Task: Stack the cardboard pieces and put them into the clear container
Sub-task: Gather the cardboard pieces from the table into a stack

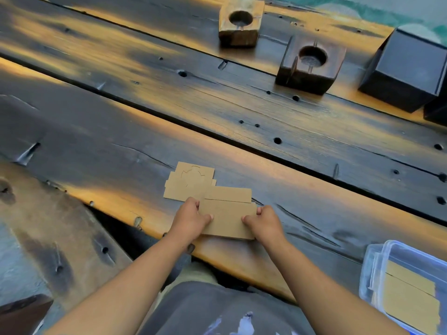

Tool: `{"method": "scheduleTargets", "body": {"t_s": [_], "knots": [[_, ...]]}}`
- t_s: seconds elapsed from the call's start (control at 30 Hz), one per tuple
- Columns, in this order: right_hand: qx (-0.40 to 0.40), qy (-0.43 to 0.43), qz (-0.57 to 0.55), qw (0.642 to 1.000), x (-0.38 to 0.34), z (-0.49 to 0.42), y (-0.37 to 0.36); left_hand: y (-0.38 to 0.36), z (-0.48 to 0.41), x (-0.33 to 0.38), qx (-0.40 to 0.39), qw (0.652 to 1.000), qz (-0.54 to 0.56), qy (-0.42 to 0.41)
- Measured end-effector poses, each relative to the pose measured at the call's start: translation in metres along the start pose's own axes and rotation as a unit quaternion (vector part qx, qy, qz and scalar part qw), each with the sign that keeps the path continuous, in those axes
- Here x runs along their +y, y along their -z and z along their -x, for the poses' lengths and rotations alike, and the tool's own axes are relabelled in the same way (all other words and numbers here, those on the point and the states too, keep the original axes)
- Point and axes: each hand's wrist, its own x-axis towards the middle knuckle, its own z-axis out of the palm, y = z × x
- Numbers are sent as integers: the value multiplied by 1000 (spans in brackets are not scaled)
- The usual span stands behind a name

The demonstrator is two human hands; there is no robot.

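Fingers of the left hand [191, 220] curled round the left end of a flat cardboard stack [227, 221], thumb lying on its top face, the rest tucked under or behind the edge. Right hand [262, 223] mirrors it: thumb on top at the right end, fingertips bent over the far corner. Both hands gripping the stack, which sits between them on the dark plank table [314, 141], near its front edge; whether the stack rests flat on the wood or is held just clear, cannot tell. Just beyond the fingers lie more cardboard pieces [191, 183], loose and overlapping; one long strip pokes out from behind the held stack, and the farthest piece shows a cut outline with a curved notch. These touch or nearly touch the stack at its far edge. Clear container [377, 269] stands at lower right, well apart from the hands, lid off, blue-tinted walls; inside it lie tan cardboard pieces already stacked flat, a seam visible between two of them. Far side of table: a pale wooden block [239, 20] with a round hole, a darker block [312, 64] with a like hole beside it, and a black box [406, 71] at the right edge.
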Motion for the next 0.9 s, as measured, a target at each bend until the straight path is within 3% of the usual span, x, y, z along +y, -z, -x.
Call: {"method": "scheduleTargets", "body": {"t_s": [0.43,0.9], "knots": [[4,-2,7,1000,-70,-20,-57,71,-70,-17,-2,999,-18,-38],[12,-26,25,999,-112,-34,-84,100,-115,-25,-13,999,-23,-42]]}}
